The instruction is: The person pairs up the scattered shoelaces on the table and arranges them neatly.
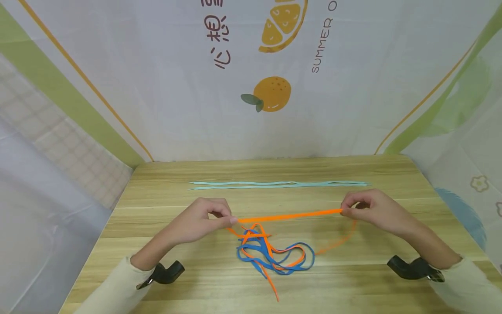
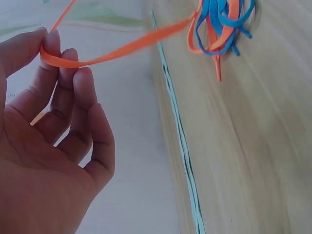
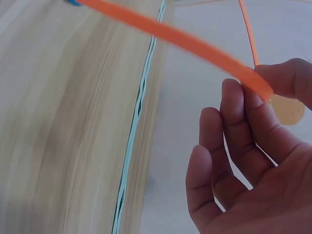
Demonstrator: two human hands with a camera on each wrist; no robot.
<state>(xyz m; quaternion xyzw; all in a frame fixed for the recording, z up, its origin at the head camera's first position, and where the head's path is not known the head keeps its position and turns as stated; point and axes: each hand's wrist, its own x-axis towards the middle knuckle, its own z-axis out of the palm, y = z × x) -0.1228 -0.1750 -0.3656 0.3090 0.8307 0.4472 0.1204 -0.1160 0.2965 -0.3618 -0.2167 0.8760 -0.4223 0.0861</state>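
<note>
An orange flat shoelace (image 1: 290, 216) is stretched nearly straight between both hands, above the wooden table. My left hand (image 1: 208, 220) pinches it between thumb and index finger at the left; in the left wrist view the lace (image 2: 122, 50) loops over the fingertips. At the other end my right hand (image 1: 370, 211) pinches it with thumb and index finger, and a slack length curves down from there toward the pile. Below the stretched part lies a tangle of blue laces (image 1: 288, 270) mixed with orange lace. One orange tip points toward the front edge.
Light-green laces (image 1: 255, 186) lie straight, side by side, across the back of the wooden table (image 1: 164, 174). A white curtain (image 1: 188, 109) with fruit prints hangs behind the table, with cloth at both sides. Black curved wrist mounts (image 1: 168, 272) sit by both sleeves.
</note>
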